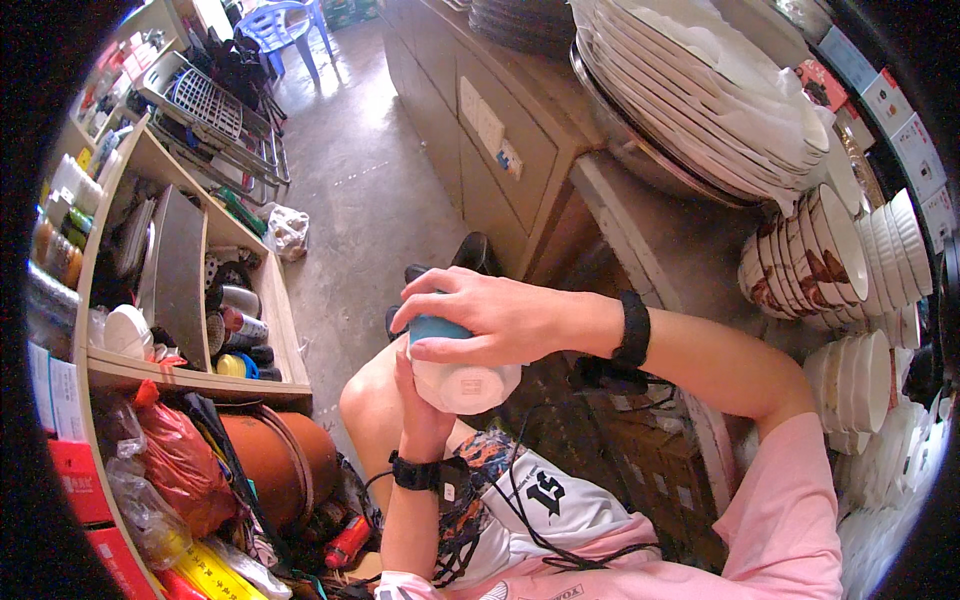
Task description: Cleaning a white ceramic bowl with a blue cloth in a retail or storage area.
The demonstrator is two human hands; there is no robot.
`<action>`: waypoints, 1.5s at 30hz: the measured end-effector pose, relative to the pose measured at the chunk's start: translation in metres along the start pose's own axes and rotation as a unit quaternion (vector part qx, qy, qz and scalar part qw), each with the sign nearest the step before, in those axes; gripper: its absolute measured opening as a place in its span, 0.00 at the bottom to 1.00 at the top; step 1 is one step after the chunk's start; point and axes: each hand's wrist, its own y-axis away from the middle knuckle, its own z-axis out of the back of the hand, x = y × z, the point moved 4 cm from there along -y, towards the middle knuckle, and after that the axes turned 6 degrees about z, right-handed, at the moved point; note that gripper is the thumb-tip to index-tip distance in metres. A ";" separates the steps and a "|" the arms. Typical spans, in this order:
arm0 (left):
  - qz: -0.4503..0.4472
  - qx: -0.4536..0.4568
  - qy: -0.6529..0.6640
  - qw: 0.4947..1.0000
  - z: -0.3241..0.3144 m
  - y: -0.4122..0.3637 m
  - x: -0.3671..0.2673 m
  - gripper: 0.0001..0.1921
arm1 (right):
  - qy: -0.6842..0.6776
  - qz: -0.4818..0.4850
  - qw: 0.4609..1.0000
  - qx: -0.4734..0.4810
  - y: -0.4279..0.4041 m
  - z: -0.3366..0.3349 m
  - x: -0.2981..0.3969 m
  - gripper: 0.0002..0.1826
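Observation:
A white bowl [469, 388], its base with a small square mark turned towards me, is held between my hands above my knee. My left hand [427, 409] grips the bowl from below and from its left side, its fingers partly hidden behind it. From above, my right hand [499, 315] reaches over the bowl, fingers curled around a blue thing [439, 328] that lies against the bowl. Whether the blue thing is a cloth, a sponge or part of the bowl, I cannot tell. Both wrists wear black bands.
Stacked plates with paper between them [697, 97] stand on a shelf at upper right, with stacked bowls [806, 259] below. A wooden shelf unit [199, 381], folded chairs [210, 97] and an orange cylinder [270, 461] are at left. A cabinet [487, 112] stands ahead.

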 end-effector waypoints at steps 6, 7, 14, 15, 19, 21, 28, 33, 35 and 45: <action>0.014 0.015 0.071 0.997 -0.012 0.001 -0.005 0.38 | -0.045 -0.082 0.995 0.025 -0.002 -0.004 -0.013 0.28; 0.016 0.008 0.094 0.995 -0.013 0.001 -0.006 0.41 | -0.045 -0.082 0.995 0.024 -0.002 -0.005 -0.014 0.28; -0.106 0.137 0.152 0.973 -0.004 0.003 -0.019 0.36 | -0.092 -0.052 0.993 -0.059 -0.004 -0.010 -0.019 0.29; -0.093 0.213 0.232 0.944 -0.007 0.003 -0.021 0.37 | -0.097 -0.073 0.991 -0.056 -0.006 -0.009 -0.019 0.29; -0.074 0.265 0.185 0.944 -0.016 0.009 -0.012 0.37 | -0.140 -0.113 0.982 -0.050 -0.006 0.001 -0.010 0.28; -0.315 -0.019 -0.225 0.922 -0.004 0.016 -0.005 0.38 | -0.147 -0.113 0.982 -0.026 -0.006 0.002 -0.009 0.29; -0.003 0.338 0.240 0.910 -0.017 0.007 -0.020 0.44 | -0.186 -0.148 0.968 0.080 0.000 -0.001 -0.011 0.25; 0.111 0.116 0.093 0.983 0.025 0.003 0.012 0.41 | -0.185 -0.105 0.969 0.122 0.003 -0.009 -0.009 0.26; 0.122 0.085 0.040 0.988 0.033 0.002 0.019 0.40 | -0.175 -0.105 0.971 0.123 0.004 -0.011 -0.011 0.25; 0.038 0.091 0.016 0.995 0.030 0.010 0.016 0.42 | -0.221 -0.082 0.966 0.102 -0.005 -0.007 -0.007 0.30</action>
